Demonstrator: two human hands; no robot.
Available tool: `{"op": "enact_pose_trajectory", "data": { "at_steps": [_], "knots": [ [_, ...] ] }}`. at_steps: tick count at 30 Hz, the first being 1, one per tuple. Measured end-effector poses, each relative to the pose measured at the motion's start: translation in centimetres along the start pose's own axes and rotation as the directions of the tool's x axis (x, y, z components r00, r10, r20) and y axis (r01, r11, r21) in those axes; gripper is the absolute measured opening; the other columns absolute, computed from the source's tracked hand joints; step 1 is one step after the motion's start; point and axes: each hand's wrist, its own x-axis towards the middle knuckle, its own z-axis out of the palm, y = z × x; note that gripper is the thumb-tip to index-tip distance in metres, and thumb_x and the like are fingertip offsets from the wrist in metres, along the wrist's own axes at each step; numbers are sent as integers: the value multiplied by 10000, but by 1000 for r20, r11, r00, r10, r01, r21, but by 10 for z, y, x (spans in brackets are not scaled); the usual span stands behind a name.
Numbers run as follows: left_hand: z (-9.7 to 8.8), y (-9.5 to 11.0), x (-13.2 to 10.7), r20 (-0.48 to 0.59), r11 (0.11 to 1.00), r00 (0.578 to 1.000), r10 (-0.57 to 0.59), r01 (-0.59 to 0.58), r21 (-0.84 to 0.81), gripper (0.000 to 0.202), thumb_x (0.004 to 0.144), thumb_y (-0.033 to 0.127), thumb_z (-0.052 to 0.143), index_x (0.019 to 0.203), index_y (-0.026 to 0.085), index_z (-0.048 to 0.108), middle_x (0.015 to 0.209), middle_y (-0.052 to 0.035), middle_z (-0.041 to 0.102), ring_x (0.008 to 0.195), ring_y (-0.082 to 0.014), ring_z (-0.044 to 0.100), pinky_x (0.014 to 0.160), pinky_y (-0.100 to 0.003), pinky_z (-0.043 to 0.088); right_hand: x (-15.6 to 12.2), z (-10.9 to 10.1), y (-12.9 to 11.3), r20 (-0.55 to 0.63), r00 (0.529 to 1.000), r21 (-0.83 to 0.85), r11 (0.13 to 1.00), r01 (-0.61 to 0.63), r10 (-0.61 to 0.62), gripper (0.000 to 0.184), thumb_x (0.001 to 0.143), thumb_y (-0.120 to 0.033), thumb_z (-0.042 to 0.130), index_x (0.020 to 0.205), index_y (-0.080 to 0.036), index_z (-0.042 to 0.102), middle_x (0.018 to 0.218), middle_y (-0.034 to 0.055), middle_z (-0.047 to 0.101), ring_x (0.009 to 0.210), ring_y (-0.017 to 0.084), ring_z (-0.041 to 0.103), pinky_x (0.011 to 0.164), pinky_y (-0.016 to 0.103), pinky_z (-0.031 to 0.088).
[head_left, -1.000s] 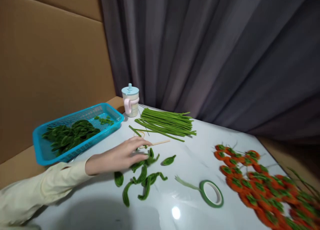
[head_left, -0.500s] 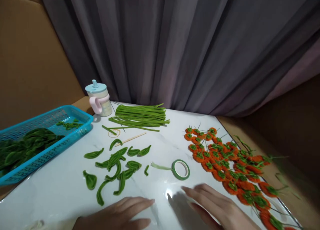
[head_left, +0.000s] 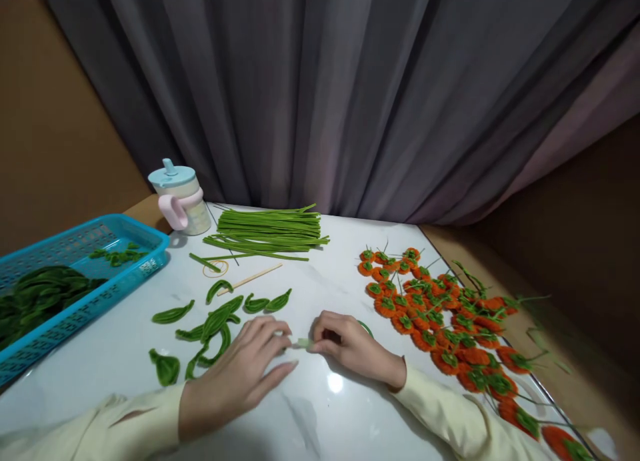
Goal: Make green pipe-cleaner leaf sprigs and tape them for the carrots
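My right hand [head_left: 350, 344] is pinched at the free end of a pale green strip of floral tape [head_left: 303, 343] low over the white tabletop. Behind that hand only a bit of the tape roll's green rim [head_left: 367, 327] shows. My left hand [head_left: 245, 361] reaches in from the other side, fingers stretched and thumb apart, its fingertips close to the strip. Under and beside it lie fuzzy green leaf shapes [head_left: 217, 319], bent from pipe cleaners; the left hand covers several of them. One rounded leaf [head_left: 165, 367] rests to the left of that hand.
Orange pipe-cleaner persimmons with green tops [head_left: 431, 307] spread along the right side. A bundle of green pipe cleaners [head_left: 270, 229] lies at the back, near a thin wooden stick [head_left: 250, 279] and a lidded cup [head_left: 180, 197]. A blue basket [head_left: 163, 251] holds more leaves at left.
Both hands have moved forward over the table. My right hand has come left in front of the tape roll and closed on its loose strip. The view has shifted slightly.
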Motion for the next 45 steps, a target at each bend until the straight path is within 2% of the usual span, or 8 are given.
{"op": "enact_pose_trajectory", "data": {
  "at_steps": [3, 5, 11, 20, 26, 35, 40, 45],
  "knots": [
    [-3, 3, 31, 66, 997, 995, -74, 75, -15, 230, 900, 374, 503, 966, 159, 544, 1013, -74, 583, 990, -242, 461, 829, -374, 390, -10, 2, -2, -41, 993, 306, 947, -97, 115, 194, 834, -285, 625, 716, -147, 554, 598, 1, 569, 530, 126, 531, 529, 227, 405],
    [-3, 6, 49, 121, 998, 991, -54, 58, -25, 211, 912, 353, 491, 882, 155, 556, 897, -45, 600, 947, -227, 468, 804, -359, 352, -13, 3, -1, -18, 987, 465, 875, -134, 160, 263, 814, -367, 639, 720, -141, 543, 569, 2, 576, 462, 119, 534, 494, 228, 419],
    [-5, 5, 75, 149, 998, 987, 62, -63, 4, 286, 950, 192, 394, 715, 148, 550, 672, 4, 568, 785, -162, 498, 771, -344, 256, -12, 1, 2, 36, 983, 695, 703, -153, 179, 356, 744, -446, 703, 750, -140, 520, 598, 29, 636, 430, 119, 556, 460, 234, 449],
    [-20, 7, 78, 146, 999, 989, 32, -31, -10, 326, 938, 276, 412, 705, 153, 605, 690, 5, 597, 774, -158, 517, 824, -359, 223, -14, -1, -1, 32, 985, 722, 678, -138, 167, 338, 758, -431, 699, 748, -134, 538, 632, 37, 658, 413, 100, 546, 441, 215, 448],
    [-23, 1, 68, 283, 987, 959, -35, 77, -138, 311, 927, 334, 436, 759, 189, 653, 748, 8, 629, 781, -150, 526, 803, -313, 273, -17, 0, -2, 62, 988, 688, 711, -145, 141, 346, 769, -450, 678, 758, -118, 580, 648, 52, 663, 400, 91, 521, 432, 219, 457],
    [-30, -4, 61, 398, 921, 914, -84, 224, -320, 300, 917, 347, 439, 808, 216, 687, 800, 13, 667, 795, -143, 562, 804, -253, 351, -18, -2, 0, 88, 983, 619, 765, -178, 158, 357, 795, -447, 646, 857, -95, 656, 624, 41, 635, 386, 75, 507, 406, 189, 424],
    [-25, -2, 60, 371, 939, 924, -90, 203, -279, 255, 911, 326, 456, 835, 229, 680, 824, 19, 657, 828, -150, 544, 803, -259, 332, -18, -2, -1, 94, 981, 597, 779, -191, 169, 337, 804, -431, 637, 844, -97, 660, 595, 31, 624, 374, 69, 492, 388, 176, 403],
    [-20, -5, 59, 301, 989, 953, -30, 71, -126, 260, 913, 249, 429, 788, 184, 648, 775, -1, 621, 788, -148, 525, 801, -309, 274, -19, 0, 2, 111, 980, 566, 800, -200, 166, 330, 818, -428, 621, 863, -103, 653, 592, 19, 624, 355, 57, 464, 368, 166, 378]
  ]
}}
